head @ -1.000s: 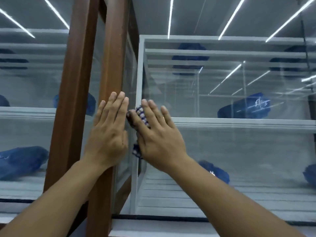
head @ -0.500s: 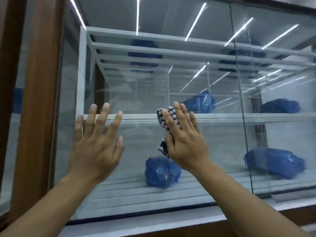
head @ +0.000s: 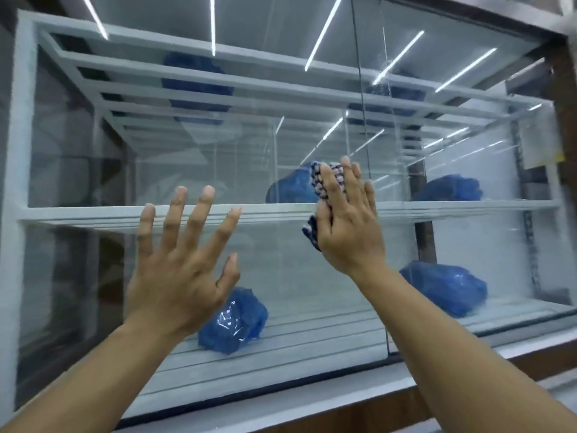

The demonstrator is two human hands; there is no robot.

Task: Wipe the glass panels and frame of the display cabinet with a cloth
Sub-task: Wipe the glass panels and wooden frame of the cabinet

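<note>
The display cabinet fills the view, with a front glass panel (head: 281, 145) and a white frame (head: 18, 126) with white shelves. My right hand (head: 349, 226) lies flat against the glass at mid-height, pressing a blue-and-white checked cloth (head: 321, 182) onto it; the cloth shows above and left of the fingers. My left hand (head: 184, 260) is raised lower and to the left with fingers spread, holding nothing, close to or on the glass. A vertical seam (head: 363, 126) between two panels runs just right of the cloth.
Several crumpled blue plastic bags lie on the shelves inside, one (head: 232, 323) below my left hand, one (head: 446, 289) at the right. A brown wooden frame (head: 565, 98) borders the right side, and a brown ledge (head: 359, 410) runs below. Ceiling lights reflect in the glass.
My view and both hands shifted right, off the brown wooden post and onto the front glass. The right hand slid the cloth rightward toward the panel seam; the left hand spread its fingers.
</note>
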